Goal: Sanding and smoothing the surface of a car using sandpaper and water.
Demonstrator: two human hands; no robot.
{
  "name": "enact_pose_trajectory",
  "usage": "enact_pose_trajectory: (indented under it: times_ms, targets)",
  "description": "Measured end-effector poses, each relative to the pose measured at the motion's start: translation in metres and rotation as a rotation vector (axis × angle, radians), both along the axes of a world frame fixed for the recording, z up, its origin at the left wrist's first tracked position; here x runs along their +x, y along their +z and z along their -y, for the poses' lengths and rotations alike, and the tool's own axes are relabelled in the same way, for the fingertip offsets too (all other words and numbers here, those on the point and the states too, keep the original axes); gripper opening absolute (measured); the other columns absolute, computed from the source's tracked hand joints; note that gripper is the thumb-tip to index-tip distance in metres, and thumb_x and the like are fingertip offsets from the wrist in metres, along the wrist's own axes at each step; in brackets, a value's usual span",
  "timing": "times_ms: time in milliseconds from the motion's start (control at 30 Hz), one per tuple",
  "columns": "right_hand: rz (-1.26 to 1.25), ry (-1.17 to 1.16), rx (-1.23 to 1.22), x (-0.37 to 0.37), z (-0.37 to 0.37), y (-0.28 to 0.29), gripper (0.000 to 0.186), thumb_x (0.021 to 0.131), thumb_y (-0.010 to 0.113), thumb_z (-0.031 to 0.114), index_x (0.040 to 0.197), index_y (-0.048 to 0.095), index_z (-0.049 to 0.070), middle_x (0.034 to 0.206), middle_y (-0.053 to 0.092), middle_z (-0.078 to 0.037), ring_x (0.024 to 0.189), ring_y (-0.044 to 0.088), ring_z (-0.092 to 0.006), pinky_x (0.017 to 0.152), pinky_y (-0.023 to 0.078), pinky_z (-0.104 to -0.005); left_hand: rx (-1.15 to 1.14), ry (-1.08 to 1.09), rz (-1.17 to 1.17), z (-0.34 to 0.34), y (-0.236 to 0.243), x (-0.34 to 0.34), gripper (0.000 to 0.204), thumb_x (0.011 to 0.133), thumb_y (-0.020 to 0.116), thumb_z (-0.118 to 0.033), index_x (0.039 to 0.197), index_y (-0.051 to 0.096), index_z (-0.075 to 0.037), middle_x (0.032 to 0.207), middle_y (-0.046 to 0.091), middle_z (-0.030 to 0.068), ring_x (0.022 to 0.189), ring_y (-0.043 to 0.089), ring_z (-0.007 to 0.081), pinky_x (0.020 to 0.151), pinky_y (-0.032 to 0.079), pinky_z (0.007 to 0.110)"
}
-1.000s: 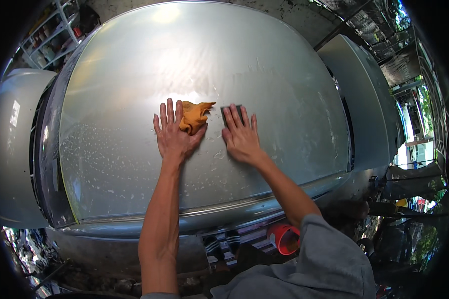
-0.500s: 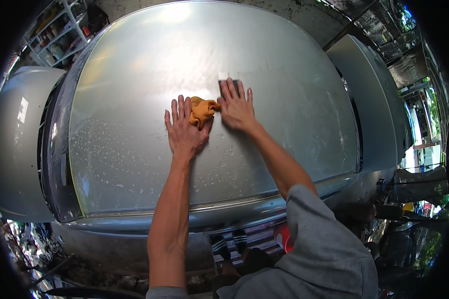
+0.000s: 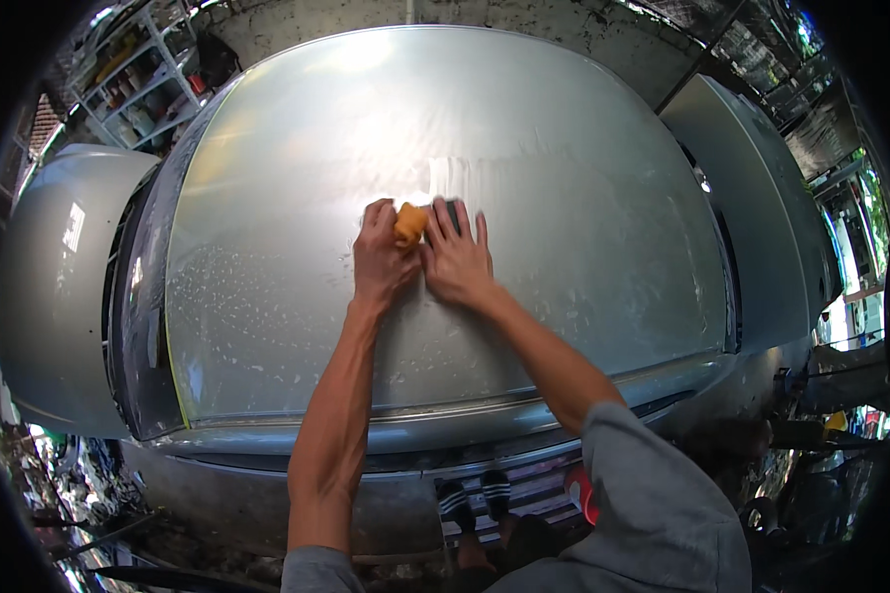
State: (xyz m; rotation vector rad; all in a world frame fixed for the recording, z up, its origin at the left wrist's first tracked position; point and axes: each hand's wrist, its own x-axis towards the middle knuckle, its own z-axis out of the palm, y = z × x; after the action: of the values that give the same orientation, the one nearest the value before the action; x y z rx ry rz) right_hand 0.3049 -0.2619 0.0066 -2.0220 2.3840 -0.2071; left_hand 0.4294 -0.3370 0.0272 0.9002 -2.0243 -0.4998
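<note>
Small colourful packages point(image 3: 133, 84) on the metal shelves point(image 3: 153, 59), far upper left.
</note>
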Motion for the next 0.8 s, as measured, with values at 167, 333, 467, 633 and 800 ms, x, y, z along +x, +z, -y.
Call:
enact_pose_trajectory:
  times_ms: [167,333,467,633,800]
  targets:
    - [0.095,0.047,0.002,0.040,-0.015,-0.010,0.065,0.098,0.034,0.042,0.154,0.018,0.015,0.161,0.013,-0.010,0.148,0.010,-0.0343,0.117,0.003,-0.0558,-0.041,-0.194,0.132,0.023,0.011,-0.018,0.039,0.063,0.070,-0.002,0.095,0.048,-0.005,0.090,0.055,0.0186,0.078,0.059,0.0393,0.067,0.051,0.047]
    - [0.109,-0.070,-0.010,-0.001,0.054,0.007,0.061,0.100,0.028,0.039,0.153,0.021,0.010,0.160,0.019,-0.011,0.148,0.011,-0.0357,0.118,0.003,-0.0549,-0.038,0.011,0.122,0.032,-0.025,0.061,0.049,0.067,0.074,-0.016,0.108,0.051,-0.004,0.110,0.056,0.0174,0.099,0.056,0.0406,0.088,0.044,0.049]
    - [0.150,-0.050,0.023,0.061,0.012,0.006,0.065,0.099,0.030,0.040,0.154,0.015,0.008,0.161,0.014,-0.013,0.148,0.007,-0.0372,0.117,0.001,-0.0571,0.076,0.419,0.463,0.017,-0.043,0.162,0.092,0.077,0.065,-0.060,0.146,0.037,-0.005,0.152,0.035,0.0154,0.143,0.028,0.0322,0.117,0.015,0.051]
    - [0.091,-0.073,0.004,0.024,0.073,0.007,0.062,0.100,0.028,0.038,0.153,0.019,0.008,0.161,0.014,-0.013,0.148,0.008,-0.0368,0.117,0.003,-0.0562,0.246,0.409,0.578,0.012,-0.027,0.141,0.100,0.079,0.053,-0.073,0.153,0.026,-0.010,0.160,0.018,0.0112,0.149,0.011,0.0285,0.119,0.005,0.049]
    - [0.056,-0.042,0.020,0.059,0.021,-0.005,0.063,0.099,0.027,0.040,0.154,0.017,0.010,0.161,0.014,-0.013,0.148,0.007,-0.0380,0.115,0.000,-0.0610,0.215,0.438,0.528,0.015,-0.027,0.150,0.103,0.075,0.055,-0.076,0.152,0.029,-0.012,0.159,0.021,0.0119,0.148,0.015,0.0280,0.119,0.006,0.050]
